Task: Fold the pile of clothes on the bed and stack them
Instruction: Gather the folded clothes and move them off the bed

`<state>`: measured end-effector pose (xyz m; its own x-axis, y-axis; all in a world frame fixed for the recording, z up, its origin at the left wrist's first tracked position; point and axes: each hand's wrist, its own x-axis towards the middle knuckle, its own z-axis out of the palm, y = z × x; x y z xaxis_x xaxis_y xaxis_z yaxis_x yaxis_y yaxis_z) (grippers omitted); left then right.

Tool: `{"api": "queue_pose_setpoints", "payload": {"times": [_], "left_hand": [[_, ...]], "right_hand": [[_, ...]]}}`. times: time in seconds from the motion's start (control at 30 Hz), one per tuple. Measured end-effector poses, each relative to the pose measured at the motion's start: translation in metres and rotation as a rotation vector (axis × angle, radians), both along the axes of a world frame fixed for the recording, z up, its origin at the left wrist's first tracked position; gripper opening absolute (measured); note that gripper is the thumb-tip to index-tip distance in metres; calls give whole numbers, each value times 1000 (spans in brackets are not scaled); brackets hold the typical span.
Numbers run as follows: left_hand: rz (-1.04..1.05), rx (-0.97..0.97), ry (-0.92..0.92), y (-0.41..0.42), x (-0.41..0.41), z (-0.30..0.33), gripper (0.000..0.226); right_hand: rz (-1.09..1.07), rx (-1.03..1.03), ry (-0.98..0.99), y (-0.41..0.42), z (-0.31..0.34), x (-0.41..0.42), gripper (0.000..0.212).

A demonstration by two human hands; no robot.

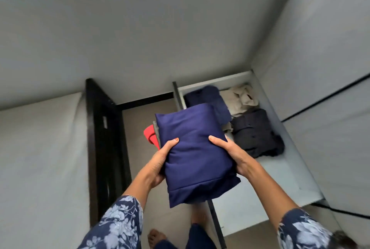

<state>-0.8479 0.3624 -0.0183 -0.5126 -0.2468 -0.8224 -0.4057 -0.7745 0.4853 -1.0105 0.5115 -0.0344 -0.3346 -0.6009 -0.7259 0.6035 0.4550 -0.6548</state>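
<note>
Both hands gripped a stack of folded clothes from opposite sides. The left hand (160, 160) held the left edge, thumb on top and fingers curled underneath; the right hand (230, 154) held the right edge the same way. The stack (196, 152) was carried in the air above the floor (140, 128), just in front of an open drawer (284, 170) that already held a dark blue garment (208, 96), a beige garment (238, 96) and a black garment (256, 132).

The top item was navy blue and looked soft and light. It would likely sag or unfold if held by one edge, so a two-sided hold with support from below suited it. A red piece (149, 134) and a grey layer (156, 132) stuck out beneath it on the left and looked liable to slip sideways.

The underside of the stack and the fingers below it were hidden, so the number of items could not be counted. The bed (40, 148) was cut off at the left. The picture was blurred toward its edges.
</note>
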Motion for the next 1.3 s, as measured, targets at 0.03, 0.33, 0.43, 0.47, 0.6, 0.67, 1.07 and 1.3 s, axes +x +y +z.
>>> {"api": "queue_pose_setpoints", "payload": {"times": [0.03, 0.33, 0.43, 0.47, 0.6, 0.67, 1.07, 1.3], "left_hand": [[-30, 10, -10, 9, -11, -3, 47], [-214, 96, -140, 88, -103, -52, 46], [-241, 96, -172, 104, -116, -81, 46], [-245, 90, -187, 109, -118, -90, 49], [-237, 106, -227, 123, -126, -136, 50], [-302, 79, -240, 124, -130, -168, 75], [-218, -110, -494, 122, -157, -331, 78], [-96, -177, -525, 115, -170, -347, 65]], "right_hand": [[-27, 11, -14, 14, -5, -7, 64], [-228, 94, -116, 122, -56, -66, 61], [-231, 116, -133, 140, -79, -77, 60], [-237, 122, -134, 143, -86, -79, 58], [-269, 168, -120, 153, -129, -87, 54], [-276, 200, -102, 157, -158, -91, 56], [-218, 195, 0, 126, -317, -108, 65], [-115, 468, 349, 103, -367, -109, 59]]}}
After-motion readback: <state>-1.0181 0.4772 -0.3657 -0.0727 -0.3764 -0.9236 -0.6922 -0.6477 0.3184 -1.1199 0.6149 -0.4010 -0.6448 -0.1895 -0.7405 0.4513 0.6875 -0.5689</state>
